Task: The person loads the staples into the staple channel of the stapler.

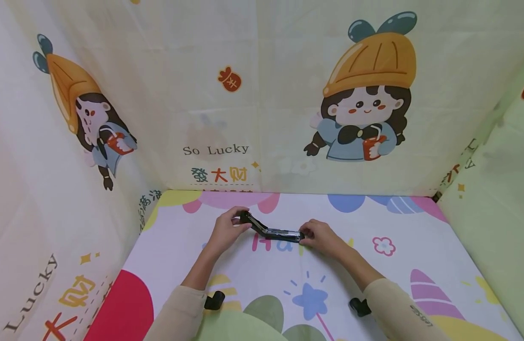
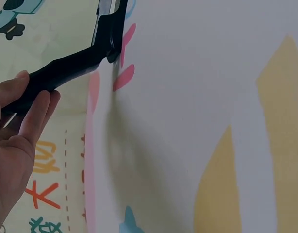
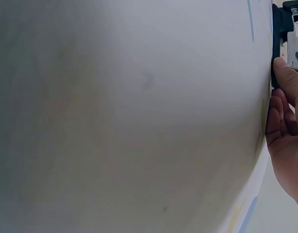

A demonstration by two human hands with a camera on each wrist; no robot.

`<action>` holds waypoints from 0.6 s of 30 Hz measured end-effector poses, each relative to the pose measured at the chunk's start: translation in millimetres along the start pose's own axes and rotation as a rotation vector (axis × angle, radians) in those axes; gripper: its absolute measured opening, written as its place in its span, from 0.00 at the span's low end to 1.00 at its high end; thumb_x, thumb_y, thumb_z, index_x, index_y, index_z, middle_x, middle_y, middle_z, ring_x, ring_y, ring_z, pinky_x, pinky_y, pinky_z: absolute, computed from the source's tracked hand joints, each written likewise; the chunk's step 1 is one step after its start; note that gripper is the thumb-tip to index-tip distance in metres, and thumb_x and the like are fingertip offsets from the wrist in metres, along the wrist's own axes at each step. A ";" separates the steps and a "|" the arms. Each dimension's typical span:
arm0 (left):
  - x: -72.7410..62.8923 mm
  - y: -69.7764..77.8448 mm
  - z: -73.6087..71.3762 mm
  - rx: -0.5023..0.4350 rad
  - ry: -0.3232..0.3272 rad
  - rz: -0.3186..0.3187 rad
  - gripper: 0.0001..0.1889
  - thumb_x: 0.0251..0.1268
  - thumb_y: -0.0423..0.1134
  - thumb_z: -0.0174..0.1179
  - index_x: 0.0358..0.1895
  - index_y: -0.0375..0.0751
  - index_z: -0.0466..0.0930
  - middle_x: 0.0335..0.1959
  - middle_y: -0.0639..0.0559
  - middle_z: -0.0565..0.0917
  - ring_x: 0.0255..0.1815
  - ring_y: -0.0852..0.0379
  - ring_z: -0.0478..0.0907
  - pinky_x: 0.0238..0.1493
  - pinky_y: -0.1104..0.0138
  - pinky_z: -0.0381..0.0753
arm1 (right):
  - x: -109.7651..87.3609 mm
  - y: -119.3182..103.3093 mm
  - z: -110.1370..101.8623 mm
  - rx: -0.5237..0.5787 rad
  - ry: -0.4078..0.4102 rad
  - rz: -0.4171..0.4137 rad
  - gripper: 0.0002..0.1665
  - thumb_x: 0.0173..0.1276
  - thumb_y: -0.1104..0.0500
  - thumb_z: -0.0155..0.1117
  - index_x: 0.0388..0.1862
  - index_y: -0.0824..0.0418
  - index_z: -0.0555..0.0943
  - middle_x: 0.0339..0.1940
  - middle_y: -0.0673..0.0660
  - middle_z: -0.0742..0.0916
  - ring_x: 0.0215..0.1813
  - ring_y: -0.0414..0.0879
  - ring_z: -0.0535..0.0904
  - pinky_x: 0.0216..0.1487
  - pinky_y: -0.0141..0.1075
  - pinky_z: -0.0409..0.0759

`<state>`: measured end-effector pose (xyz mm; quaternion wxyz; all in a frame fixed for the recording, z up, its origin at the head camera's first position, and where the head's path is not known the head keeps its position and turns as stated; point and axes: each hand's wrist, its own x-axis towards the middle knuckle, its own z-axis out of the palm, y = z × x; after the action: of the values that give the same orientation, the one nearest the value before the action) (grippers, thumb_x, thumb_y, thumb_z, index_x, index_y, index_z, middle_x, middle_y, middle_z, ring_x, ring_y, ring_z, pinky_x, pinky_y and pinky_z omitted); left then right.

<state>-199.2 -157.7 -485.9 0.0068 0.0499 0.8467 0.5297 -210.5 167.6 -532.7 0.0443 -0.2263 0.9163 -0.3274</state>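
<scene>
I had my left hand [image 1: 226,230] and right hand [image 1: 323,237] pinching an unfolded stapler [image 1: 282,235] by its ends, toward the tabletop's [image 1: 355,221] far edge.

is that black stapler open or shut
Open: the stapler is spread into a wide angle, left hand on one end, right hand on the other.

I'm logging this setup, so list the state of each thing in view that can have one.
Stapler, swung open, held at both ends
Left fingers, pinching one end
Right fingers, gripping the other end
Table cover, spread flat
Wall cloth, hanging, lightly creased
</scene>
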 end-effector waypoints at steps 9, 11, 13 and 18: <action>3.5 4.8 10.4 0.008 -0.022 0.058 0.24 0.63 0.29 0.72 0.63 0.42 0.80 0.57 0.42 0.85 0.55 0.44 0.86 0.55 0.57 0.88 | 3.4 1.7 1.5 0.022 -0.025 0.045 0.17 0.63 0.58 0.79 0.48 0.61 0.86 0.39 0.49 0.84 0.40 0.40 0.77 0.43 0.33 0.80; 4.8 6.1 12.5 0.012 -0.029 0.059 0.24 0.63 0.29 0.72 0.63 0.43 0.81 0.56 0.43 0.86 0.55 0.45 0.86 0.55 0.56 0.88 | 3.3 1.4 1.0 0.025 -0.028 0.055 0.17 0.63 0.58 0.79 0.49 0.61 0.86 0.39 0.50 0.84 0.40 0.40 0.77 0.43 0.34 0.80; 5.9 7.1 14.2 0.021 -0.041 0.061 0.24 0.63 0.30 0.72 0.62 0.43 0.81 0.55 0.44 0.86 0.55 0.45 0.86 0.55 0.56 0.88 | 3.1 1.1 0.6 0.030 -0.030 0.065 0.17 0.63 0.58 0.79 0.49 0.61 0.86 0.40 0.50 0.84 0.40 0.41 0.77 0.44 0.34 0.80; 7.0 10.3 17.2 0.049 -0.068 0.073 0.23 0.63 0.30 0.72 0.62 0.42 0.81 0.53 0.46 0.87 0.55 0.46 0.86 0.55 0.56 0.88 | 2.8 0.4 1.1 0.032 -0.037 0.079 0.17 0.64 0.58 0.78 0.49 0.60 0.86 0.40 0.50 0.84 0.41 0.41 0.77 0.46 0.35 0.81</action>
<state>-204.2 -137.2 -483.9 0.0154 0.0988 0.8562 0.5069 -213.0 166.0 -533.7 0.0778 -0.1953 0.9181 -0.3359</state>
